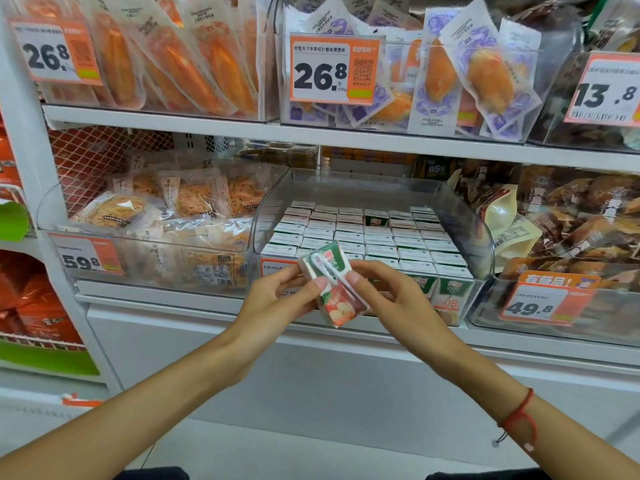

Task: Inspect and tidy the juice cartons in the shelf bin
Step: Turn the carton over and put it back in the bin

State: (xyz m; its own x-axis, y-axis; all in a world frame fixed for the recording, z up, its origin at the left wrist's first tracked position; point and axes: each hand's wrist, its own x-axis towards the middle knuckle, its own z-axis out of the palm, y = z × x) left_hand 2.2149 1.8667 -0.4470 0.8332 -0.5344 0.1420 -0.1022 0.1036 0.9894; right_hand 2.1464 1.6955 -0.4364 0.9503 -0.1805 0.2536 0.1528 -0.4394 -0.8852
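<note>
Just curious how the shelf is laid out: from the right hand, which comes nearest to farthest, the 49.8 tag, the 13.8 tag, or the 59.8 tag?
From the right hand:
1. 49.8 tag, lower right, same shelf level.
2. 59.8 tag, far left, past the other hand.
3. 13.8 tag, upper right, shelf above.

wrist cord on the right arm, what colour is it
Red, seen in the head view: the wrist cord.

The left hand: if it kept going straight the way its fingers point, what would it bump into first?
The left hand already grips the juice carton, fingers pointing up and right. Beyond it, probably the right hand or the clear bin's front cartons; depth is unclear.
</note>
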